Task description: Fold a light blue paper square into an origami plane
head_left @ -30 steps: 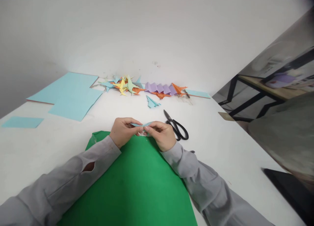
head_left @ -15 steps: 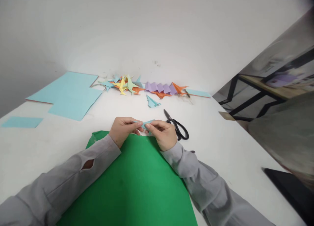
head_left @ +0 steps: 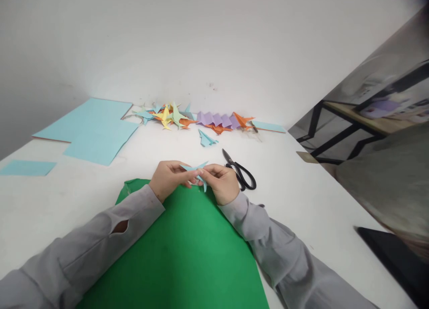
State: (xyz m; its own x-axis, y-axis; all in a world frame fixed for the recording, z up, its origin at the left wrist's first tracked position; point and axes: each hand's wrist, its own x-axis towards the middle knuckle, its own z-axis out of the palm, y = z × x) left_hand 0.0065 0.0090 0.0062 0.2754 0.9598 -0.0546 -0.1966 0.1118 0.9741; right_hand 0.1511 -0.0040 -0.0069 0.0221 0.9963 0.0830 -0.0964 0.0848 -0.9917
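Note:
A small piece of folded light blue paper [head_left: 193, 167] with pointed ends is pinched between both hands, above the far edge of a green sheet [head_left: 174, 246]. My left hand [head_left: 168, 178] grips it from the left with thumb and fingers. From the right, my right hand [head_left: 221, 182] pinches it near its middle, where one narrow point hangs down. Fingers cover part of the folds. Black-handled scissors [head_left: 240, 171] lie just beyond my right hand, blades pointing away. Farther back, a blue folded paper plane [head_left: 207, 139] rests on the white table [head_left: 288, 188].
Large blue sheets [head_left: 100, 134] and a small blue rectangle [head_left: 27, 167] lie at left. Along the wall sit several folded paper figures [head_left: 166, 116], a purple pleated strip [head_left: 217, 120] and another blue sheet [head_left: 270, 127]. A dark flat object [head_left: 389, 255] is at the right edge.
The blue paper has turned between my fingers, so more of its points now show, one upward and one downward. Both hands stay nearly in place, still pinching it.

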